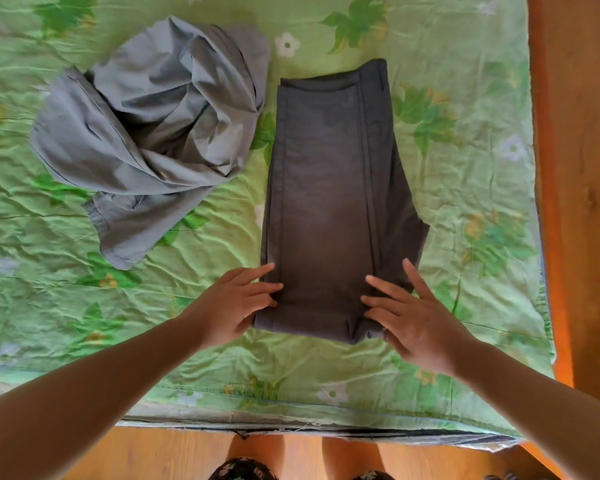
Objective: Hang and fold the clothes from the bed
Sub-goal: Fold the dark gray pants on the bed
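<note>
Dark grey trousers (329, 188) lie folded lengthwise on the bed, running away from me, right of centre. My left hand (232, 303) touches their near left corner with straight fingers. At the near right corner my right hand (413, 320) rests on the cloth, fingers spread and straight. A crumpled light grey garment (153, 133) lies in a heap at the left of the bed, apart from both hands.
The bed wears a wrinkled green floral sheet (465, 109). An orange wooden bed frame (579, 168) runs along the right side. Wooden floor (174, 455) shows below the bed's near edge, with my feet at the bottom of the view.
</note>
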The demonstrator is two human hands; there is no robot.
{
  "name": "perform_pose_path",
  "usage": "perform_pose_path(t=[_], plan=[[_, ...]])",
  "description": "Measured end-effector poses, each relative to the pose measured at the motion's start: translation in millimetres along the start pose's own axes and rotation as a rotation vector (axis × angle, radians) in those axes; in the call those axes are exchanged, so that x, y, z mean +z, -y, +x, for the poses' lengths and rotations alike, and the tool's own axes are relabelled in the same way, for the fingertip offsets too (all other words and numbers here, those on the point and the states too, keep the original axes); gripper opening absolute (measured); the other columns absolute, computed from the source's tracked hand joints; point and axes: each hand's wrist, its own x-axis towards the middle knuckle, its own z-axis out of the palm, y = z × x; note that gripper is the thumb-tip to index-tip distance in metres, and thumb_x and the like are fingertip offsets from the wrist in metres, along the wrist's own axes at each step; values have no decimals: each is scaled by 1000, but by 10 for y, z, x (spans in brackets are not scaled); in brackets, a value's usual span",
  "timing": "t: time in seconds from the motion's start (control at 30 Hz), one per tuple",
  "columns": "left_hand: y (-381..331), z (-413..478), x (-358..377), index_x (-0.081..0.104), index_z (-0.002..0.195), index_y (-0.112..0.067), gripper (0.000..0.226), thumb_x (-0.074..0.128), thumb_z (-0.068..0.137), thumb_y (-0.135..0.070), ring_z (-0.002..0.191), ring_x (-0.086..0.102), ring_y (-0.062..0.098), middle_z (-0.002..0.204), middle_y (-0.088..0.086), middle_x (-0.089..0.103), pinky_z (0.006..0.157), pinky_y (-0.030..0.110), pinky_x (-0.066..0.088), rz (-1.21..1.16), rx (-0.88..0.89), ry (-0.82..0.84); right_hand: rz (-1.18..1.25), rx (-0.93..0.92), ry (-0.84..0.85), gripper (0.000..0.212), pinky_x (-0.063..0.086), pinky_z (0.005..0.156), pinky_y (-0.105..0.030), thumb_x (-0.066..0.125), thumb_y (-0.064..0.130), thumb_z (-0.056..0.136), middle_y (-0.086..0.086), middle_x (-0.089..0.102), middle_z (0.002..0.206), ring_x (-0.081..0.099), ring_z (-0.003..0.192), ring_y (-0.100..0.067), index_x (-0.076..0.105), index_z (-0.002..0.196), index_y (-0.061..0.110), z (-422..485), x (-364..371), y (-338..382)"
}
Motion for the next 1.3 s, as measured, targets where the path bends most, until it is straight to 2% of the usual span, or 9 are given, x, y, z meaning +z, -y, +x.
perform_pose_path(t=[0.07, 0.13, 0.17, 0.23, 0.37, 0.53, 0.67, 0.83, 1.3], plan=[[-38, -7, -98, 66, 122, -27, 37, 68, 87, -14, 141, 42, 13, 138, -13, 57, 106, 33, 39, -240, -167, -44, 350, 125, -89, 25, 25, 122, -40, 48, 34, 94, 20, 70, 102, 60, 114, 8, 69, 104, 24, 85, -156, -9], [-121, 115, -408, 65, 115, -34, 23, 63, 97, -20, 117, 60, 6, 119, -22, 64, 93, 25, 44, -568, -417, -119, 733, 383, -197, 23, 42, 83, -12, 48, 45, 91, 24, 58, 70, 55, 69, 12, 59, 82, 27, 325, -472, -70], [-102, 237, -576, 66, 102, -35, 12, 63, 98, -24, 96, 64, -3, 99, -27, 69, 81, 24, 46, -705, -497, -161, 857, 506, -245, 32, 38, 64, -15, 50, 52, 87, 19, 52, 62, 48, 57, 5, 53, 74, 23, 490, -606, -180], [67, 587, -909, 59, 72, -24, 24, 66, 92, -35, 60, 52, -5, 62, -21, 60, 63, 29, 37, -864, -590, -264, 1026, 658, -328, 47, 37, 62, -32, 60, 63, 81, 13, 50, 64, 45, 63, -2, 53, 68, 19, 856, -910, -457], [591, 1341, -1409, 69, 97, -23, 29, 63, 88, -51, 85, 57, 19, 95, 1, 66, 75, 36, 42, -1342, -643, -493, 1665, 708, -248, 63, 57, 88, -38, 53, 71, 80, -3, 74, 117, 70, 108, -16, 74, 110, 20, 1474, -1395, -1075], [706, 1445, -948, 68, 121, -15, 32, 65, 94, -32, 106, 70, 22, 116, 7, 74, 93, 35, 54, -1456, -763, -120, 1494, 960, 165, 45, 53, 98, -39, 75, 26, 80, -9, 76, 112, 74, 100, -20, 70, 121, 6, 1440, -1027, -1354], [626, 1232, -526, 64, 124, -7, 32, 62, 93, 0, 107, 70, 21, 117, 9, 73, 88, 29, 56, -1470, -756, -260, 1490, 995, 46, 28, 60, 89, -45, 68, -5, 85, -15, 76, 108, 75, 96, -28, 71, 112, 2, 1351, -754, -1279], [521, 1275, -507, 64, 118, -14, 24, 58, 98, -2, 109, 69, 25, 114, 8, 73, 97, 38, 55, -1520, -712, -446, 1667, 1021, -81, 22, 63, 72, -37, 58, 1, 95, -14, 76, 104, 76, 88, -24, 68, 115, 4, 1361, -707, -1149], [-218, 433, -27, 64, 122, -10, 22, 56, 101, -10, 111, 69, 29, 115, 9, 74, 99, 46, 54, -1438, -983, -113, 1746, 1224, 208, 29, 53, 100, -51, 61, 9, 97, -20, 72, 117, 70, 109, -34, 63, 125, 1, 553, -279, -241]])
